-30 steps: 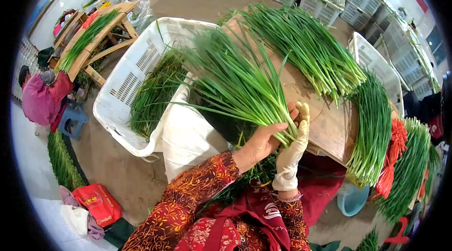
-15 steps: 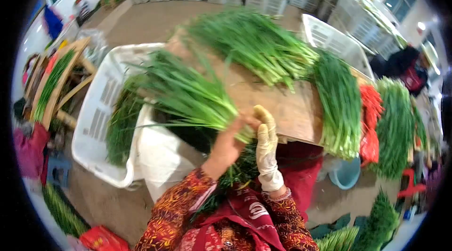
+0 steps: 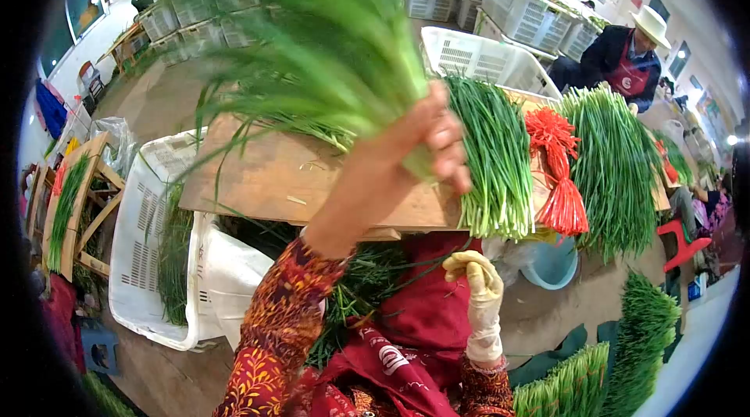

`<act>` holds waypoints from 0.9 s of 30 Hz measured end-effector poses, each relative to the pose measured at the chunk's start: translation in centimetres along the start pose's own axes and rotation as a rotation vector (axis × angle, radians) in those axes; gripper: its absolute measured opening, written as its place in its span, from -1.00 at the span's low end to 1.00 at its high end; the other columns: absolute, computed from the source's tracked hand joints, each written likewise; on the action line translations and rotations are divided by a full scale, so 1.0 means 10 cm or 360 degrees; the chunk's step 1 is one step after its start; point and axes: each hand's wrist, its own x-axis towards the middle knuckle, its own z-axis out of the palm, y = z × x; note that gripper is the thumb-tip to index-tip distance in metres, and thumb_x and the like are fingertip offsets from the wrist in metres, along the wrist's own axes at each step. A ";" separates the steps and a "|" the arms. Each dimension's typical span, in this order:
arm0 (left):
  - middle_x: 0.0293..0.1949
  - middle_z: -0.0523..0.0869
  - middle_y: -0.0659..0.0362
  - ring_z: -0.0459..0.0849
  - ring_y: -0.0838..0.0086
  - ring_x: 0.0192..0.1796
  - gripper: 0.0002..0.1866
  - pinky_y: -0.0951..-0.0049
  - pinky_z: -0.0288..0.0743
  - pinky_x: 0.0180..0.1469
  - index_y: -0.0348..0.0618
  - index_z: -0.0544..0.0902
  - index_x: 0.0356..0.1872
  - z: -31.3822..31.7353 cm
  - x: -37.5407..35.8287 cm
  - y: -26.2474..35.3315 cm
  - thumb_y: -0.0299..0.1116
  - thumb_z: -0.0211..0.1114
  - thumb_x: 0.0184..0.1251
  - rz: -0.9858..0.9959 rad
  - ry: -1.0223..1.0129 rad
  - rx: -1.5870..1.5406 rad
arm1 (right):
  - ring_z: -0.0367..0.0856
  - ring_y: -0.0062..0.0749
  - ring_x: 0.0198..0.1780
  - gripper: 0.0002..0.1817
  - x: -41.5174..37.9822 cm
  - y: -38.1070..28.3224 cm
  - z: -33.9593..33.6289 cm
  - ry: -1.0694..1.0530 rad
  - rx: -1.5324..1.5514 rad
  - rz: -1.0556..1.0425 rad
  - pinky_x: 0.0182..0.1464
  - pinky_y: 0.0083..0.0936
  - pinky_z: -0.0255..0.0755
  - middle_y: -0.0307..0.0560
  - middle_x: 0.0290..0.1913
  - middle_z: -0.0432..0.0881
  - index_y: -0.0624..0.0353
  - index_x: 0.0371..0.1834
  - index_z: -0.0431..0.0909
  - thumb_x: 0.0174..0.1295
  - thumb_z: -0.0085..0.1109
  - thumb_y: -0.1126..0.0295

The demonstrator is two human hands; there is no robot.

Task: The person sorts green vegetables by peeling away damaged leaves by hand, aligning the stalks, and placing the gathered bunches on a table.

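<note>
The left grip (image 3: 410,143) is clenching around the pale lower stalks of a green bunch (image 3: 332,57), holding it raised above the bench (image 3: 234,175), its long leaves fanning toward the upper left and showing blurred. The right grip (image 3: 478,284), wearing a cream glove (image 3: 485,331), is hovering near the bench's near edge, half curled beside the maroon apron (image 3: 422,300), and I cannot tell whether it is pinching anything. Behind the raised bunch, the stalk ends of another bunch (image 3: 334,136) are resting on the wood. Right of the left grip, a laid bundle (image 3: 494,159) is lying with its pale ends facing the wearer, beside red ties (image 3: 558,175), and a farther bundle (image 3: 613,175) is lying beyond those. A white crate (image 3: 131,284) is standing at the bench's left end, holding loose greens (image 3: 176,261), while a blue basin (image 3: 551,268) is sitting below the near edge. A person (image 3: 625,65) in a white hat (image 3: 651,24) is facing the bench's right side.
</note>
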 end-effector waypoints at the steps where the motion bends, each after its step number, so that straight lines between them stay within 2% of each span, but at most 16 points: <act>1: -0.51 0.36 0.39 0.44 0.64 -0.50 -0.79 0.37 0.52 -0.34 -0.08 0.33 -0.18 0.03 0.16 -0.13 -0.18 -0.02 0.36 -0.0082 -0.0087 -0.0111 | 0.55 -0.50 -0.32 -0.72 -0.03 0.01 -0.11 0.0022 -0.0031 -0.0054 -0.22 -0.59 0.46 -0.07 -0.28 0.59 0.30 -0.17 0.50 0.29 -0.06 0.29; 3: -0.52 0.37 0.39 0.47 0.65 -0.47 -0.73 0.44 0.51 -0.35 -0.11 0.35 -0.15 0.12 0.37 -0.45 -0.14 0.02 0.33 -0.0294 -0.0026 -0.0164 | 0.53 -0.51 -0.33 -0.72 -0.10 0.02 -0.31 0.0148 -0.0050 -0.0059 -0.24 -0.60 0.45 -0.08 -0.31 0.59 0.30 -0.18 0.50 0.29 -0.05 0.28; 5: -0.45 0.40 0.36 0.47 0.64 -0.41 -0.72 0.47 0.51 -0.33 -0.12 0.36 -0.11 0.10 0.48 -0.88 -0.17 0.03 0.33 -0.0428 -0.0171 -0.0347 | 0.52 -0.51 -0.36 -0.72 -0.13 -0.03 -0.46 0.0244 -0.0083 -0.0101 -0.25 -0.60 0.43 -0.08 -0.33 0.60 0.30 -0.18 0.50 0.29 -0.04 0.29; 7: -0.42 0.42 0.35 0.46 0.63 -0.39 -0.77 0.48 0.50 -0.32 -0.11 0.38 -0.16 -0.04 0.53 -1.37 -0.18 0.04 0.33 -0.0628 -0.0169 -0.0519 | 0.52 -0.51 -0.37 -0.73 -0.16 -0.04 -0.60 0.0348 -0.0046 -0.0004 -0.26 -0.60 0.42 -0.09 -0.34 0.59 0.30 -0.19 0.51 0.28 -0.04 0.28; 11: -0.42 0.47 0.34 0.50 0.65 -0.40 -0.83 0.51 0.52 -0.39 -0.09 0.43 -0.25 -0.52 0.23 -2.37 -0.23 0.10 0.29 -0.1084 0.0242 -0.0559 | 0.48 -0.56 -0.43 -0.71 -0.03 -0.22 -0.89 0.0404 -0.0390 -0.0130 -0.33 -0.64 0.37 -0.14 -0.38 0.58 0.30 -0.26 0.50 0.28 -0.05 0.25; 14: -0.39 0.52 0.33 0.53 0.62 -0.40 -0.82 0.51 0.53 -0.39 -0.09 0.46 -0.22 -0.45 0.16 -2.38 -0.24 0.14 0.26 -0.1138 0.0379 -0.0582 | 0.49 -0.56 -0.42 -0.74 0.24 -0.52 -0.96 0.0318 -0.0526 -0.0351 -0.33 -0.67 0.36 -0.14 -0.38 0.58 0.28 -0.28 0.52 0.27 -0.03 0.28; 15: -0.30 0.54 0.29 0.54 0.59 -0.34 -0.80 0.52 0.53 -0.35 -0.09 0.46 -0.18 -0.47 0.15 -2.43 -0.23 0.12 0.28 -0.1136 0.0362 -0.0547 | 0.50 -0.54 -0.40 -0.77 0.36 -0.63 -0.93 0.0289 -0.0658 -0.0409 -0.33 -0.69 0.36 -0.12 -0.37 0.58 0.27 -0.28 0.52 0.25 -0.01 0.31; 17: -0.22 0.55 0.25 0.54 0.56 -0.28 -0.78 0.53 0.53 -0.31 -0.09 0.46 -0.14 -0.51 0.13 -2.60 -0.22 0.10 0.29 -0.1120 0.0347 -0.0511 | 0.53 -0.38 -0.25 -0.84 0.67 -0.74 -0.84 0.0008 -0.0935 -0.0488 -0.18 -0.57 0.37 -0.09 -0.25 0.58 0.19 -0.28 0.55 0.12 0.11 0.37; 18: -0.12 0.52 0.25 0.52 0.57 -0.15 -0.73 0.49 0.50 -0.18 -0.06 0.40 -0.03 -0.52 0.06 -2.77 -0.22 0.04 0.32 -0.0737 0.0193 -0.0821 | 0.48 -0.30 -0.12 -0.78 0.87 -0.75 -0.80 -0.0194 -0.1422 -0.0730 -0.08 -0.46 0.33 -0.08 -0.14 0.55 0.14 -0.23 0.54 0.04 0.16 0.37; 19: 0.04 0.39 0.23 0.43 0.53 0.02 -0.63 0.46 0.44 -0.04 -0.05 0.24 0.13 -0.45 0.08 -2.66 -0.21 -0.05 0.36 -0.0667 0.0140 -0.0885 | 0.44 -0.22 0.01 -0.70 1.06 -0.74 -0.75 -0.0400 -0.1905 -0.0968 0.03 -0.36 0.29 -0.07 -0.03 0.51 0.09 -0.18 0.53 -0.04 0.21 0.36; 20: 0.21 0.27 0.22 0.34 0.50 0.19 -0.53 0.43 0.38 0.09 -0.04 0.08 0.28 -0.39 0.10 -2.55 -0.21 -0.13 0.39 -0.0598 0.0086 -0.0951 | 0.36 -0.19 0.09 -0.60 1.21 -0.70 -0.63 -0.0484 -0.2011 -0.0881 0.11 -0.28 0.20 -0.07 0.06 0.44 0.05 -0.10 0.48 -0.09 0.25 0.33; 21: 0.21 0.27 0.22 0.34 0.50 0.19 -0.53 0.43 0.38 0.09 -0.04 0.08 0.28 -0.36 0.10 -2.53 -0.21 -0.13 0.39 -0.0599 0.0088 -0.0950 | 0.28 -0.16 0.18 -0.49 1.35 -0.64 -0.54 -0.0566 -0.2116 -0.0792 0.19 -0.19 0.11 -0.08 0.14 0.38 0.00 -0.02 0.44 -0.14 0.28 0.29; 23: 0.26 0.20 0.19 0.27 0.42 0.25 -0.53 0.39 0.31 0.18 -0.06 0.04 0.29 -0.35 0.12 -2.50 -0.23 -0.18 0.41 -0.0802 0.0372 -0.0677 | 0.25 -0.16 0.20 -0.41 1.64 -0.40 -0.56 -0.0600 -0.2329 -0.0824 0.20 -0.17 0.09 -0.05 0.17 0.34 -0.01 0.04 0.39 -0.17 0.30 0.26; 24: 0.15 0.34 0.18 0.39 0.43 0.14 -0.57 0.41 0.42 0.05 -0.08 0.17 0.22 -0.31 0.15 -2.48 -0.23 -0.10 0.38 -0.0862 0.0487 -0.0523 | 0.22 -0.16 0.23 -0.33 1.76 -0.32 -0.56 -0.0631 -0.2542 -0.0855 0.22 -0.15 0.07 -0.03 0.19 0.30 -0.03 0.10 0.33 -0.21 0.32 0.23; 25: 0.04 0.48 0.16 0.51 0.44 0.03 -0.61 0.42 0.53 -0.08 -0.11 0.30 0.15 -0.28 0.18 -2.48 -0.22 -0.03 0.34 -0.0919 0.0602 -0.0368 | 0.22 -0.14 0.23 -0.31 1.84 -0.29 -0.59 -0.0624 -0.2469 -0.0785 0.24 -0.12 0.04 -0.01 0.20 0.29 -0.04 0.11 0.33 -0.22 0.31 0.25; 27: -0.23 0.59 0.24 0.57 0.58 -0.18 -0.74 0.51 0.56 -0.29 -0.12 0.48 -0.08 -0.32 0.15 -2.45 -0.25 0.08 0.28 -0.1025 0.0472 -0.0246 | 0.21 -0.13 0.24 -0.31 1.95 -0.33 -0.63 -0.0501 -0.2431 -0.0880 0.25 -0.27 0.07 0.04 0.21 0.27 -0.02 0.15 0.30 -0.19 0.27 0.31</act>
